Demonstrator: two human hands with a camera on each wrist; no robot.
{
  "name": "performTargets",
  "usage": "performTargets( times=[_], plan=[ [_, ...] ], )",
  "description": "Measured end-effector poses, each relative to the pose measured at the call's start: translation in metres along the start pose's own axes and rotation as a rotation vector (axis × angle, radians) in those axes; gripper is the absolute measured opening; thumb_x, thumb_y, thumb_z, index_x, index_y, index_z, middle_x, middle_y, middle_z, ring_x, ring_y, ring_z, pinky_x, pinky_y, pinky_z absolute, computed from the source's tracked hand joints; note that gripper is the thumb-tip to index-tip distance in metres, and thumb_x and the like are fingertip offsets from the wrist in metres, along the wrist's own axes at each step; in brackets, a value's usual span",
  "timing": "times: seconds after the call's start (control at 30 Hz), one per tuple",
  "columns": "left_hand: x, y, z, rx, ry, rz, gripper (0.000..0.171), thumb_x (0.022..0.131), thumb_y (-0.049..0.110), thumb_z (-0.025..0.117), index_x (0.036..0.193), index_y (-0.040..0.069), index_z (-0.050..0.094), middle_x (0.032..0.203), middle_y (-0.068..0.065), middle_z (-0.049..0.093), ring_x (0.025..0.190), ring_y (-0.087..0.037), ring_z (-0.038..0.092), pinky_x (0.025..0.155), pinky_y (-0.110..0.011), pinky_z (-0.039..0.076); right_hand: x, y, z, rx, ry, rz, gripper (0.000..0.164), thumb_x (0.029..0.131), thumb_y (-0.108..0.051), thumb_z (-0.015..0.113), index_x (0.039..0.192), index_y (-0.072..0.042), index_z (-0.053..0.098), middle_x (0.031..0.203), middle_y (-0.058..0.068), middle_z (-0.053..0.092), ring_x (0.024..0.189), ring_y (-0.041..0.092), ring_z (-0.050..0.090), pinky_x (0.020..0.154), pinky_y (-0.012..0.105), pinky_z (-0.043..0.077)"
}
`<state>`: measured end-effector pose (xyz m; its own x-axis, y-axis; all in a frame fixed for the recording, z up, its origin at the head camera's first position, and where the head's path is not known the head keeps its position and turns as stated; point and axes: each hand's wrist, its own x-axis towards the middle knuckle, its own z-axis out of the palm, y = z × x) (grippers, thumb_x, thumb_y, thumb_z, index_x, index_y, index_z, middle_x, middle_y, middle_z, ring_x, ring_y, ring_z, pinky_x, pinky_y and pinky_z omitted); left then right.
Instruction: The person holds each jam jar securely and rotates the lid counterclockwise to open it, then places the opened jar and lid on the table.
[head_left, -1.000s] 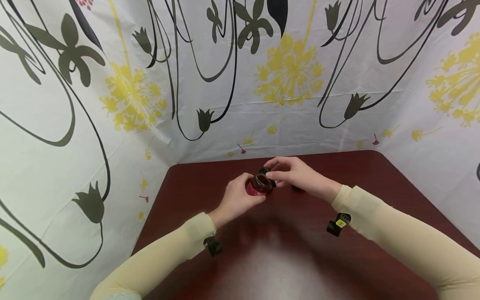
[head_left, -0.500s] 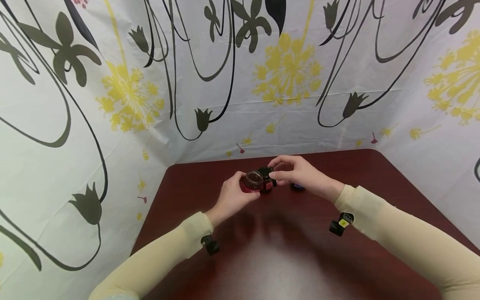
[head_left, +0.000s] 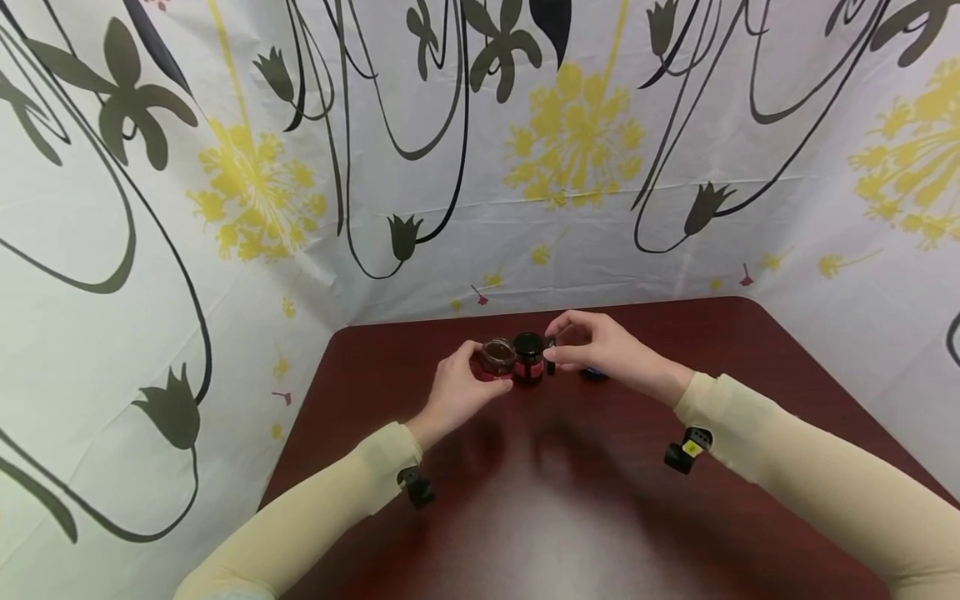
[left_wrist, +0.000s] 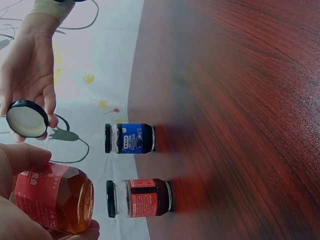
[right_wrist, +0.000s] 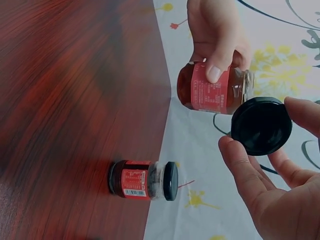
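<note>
With the left hand (head_left: pixel 453 385), gripping an uncapped glass jar (right_wrist: pixel 207 95) around its red label. Holding it up off the bench (head_left: pixel 750 350), slightly tilted, and showing amber contents to the left wrist view. With the right hand (head_left: pixel 596 343), pinching a black lid (right_wrist: pixel 261 126) between thumb and fingertips. Holding that lid on edge and apart from the jar's mouth, with its pale inside turned toward the left hand and its glossy black outside toward the right wrist. Working with both hands near each other but not touching.

Can see a second jar (head_left: pixel 528 364), red-labelled and capped in black, standing upright on the bench and appearing between the two hands from the head. Can also see a third jar (left_wrist: pixel 132 138), blue-labelled and capped, standing upright near the second; mostly hidden by the right hand in the head view. Cannot make out the small print on the labels. Wearing a pale yellow sleeve (head_left: pixel 795 450) on each arm and a black wrist device (head_left: pixel 416 487) at each cuff. Facing a white cloth (head_left: pixel 615 275) behind the bench, printed with yellow blooms and grey-green tulips.
</note>
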<state>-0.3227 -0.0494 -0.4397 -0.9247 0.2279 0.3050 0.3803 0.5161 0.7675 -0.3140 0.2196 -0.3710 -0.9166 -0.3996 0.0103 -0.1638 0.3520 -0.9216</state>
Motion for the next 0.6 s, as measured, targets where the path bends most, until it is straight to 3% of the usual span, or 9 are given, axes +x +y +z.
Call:
performTargets(
  times=[0.23, 0.6],
  plan=[
    [0.002, -0.003, -0.002, -0.004, 0.017, -0.017, 0.055, 0.075, 0.040, 0.089, 0.117, 0.016, 0.062, 0.105, 0.003, 0.068, 0.092, -0.013, 0.062, 0.078, -0.036, 0.053, -0.001, 0.008, -0.003, -0.036, 0.013, 0.010, 0.047, 0.086, -0.042, 0.079, 0.121, -0.018, 0.060, 0.116, 0.014, 0.063, 0.098, 0.028, 0.070, 0.084, 0.041, 0.056],
    [0.006, -0.012, -0.006, -0.016, 0.069, -0.071, 0.051, 0.075, 0.038, 0.089, 0.114, 0.018, 0.063, 0.103, 0.007, 0.067, 0.096, -0.014, 0.061, 0.084, -0.041, 0.052, -0.010, 0.016, -0.011, -0.084, 0.044, 0.069, 0.048, 0.087, -0.045, 0.078, 0.118, -0.014, 0.057, 0.112, 0.015, 0.063, 0.096, 0.027, 0.070, 0.083, 0.042, 0.055]
  ],
)
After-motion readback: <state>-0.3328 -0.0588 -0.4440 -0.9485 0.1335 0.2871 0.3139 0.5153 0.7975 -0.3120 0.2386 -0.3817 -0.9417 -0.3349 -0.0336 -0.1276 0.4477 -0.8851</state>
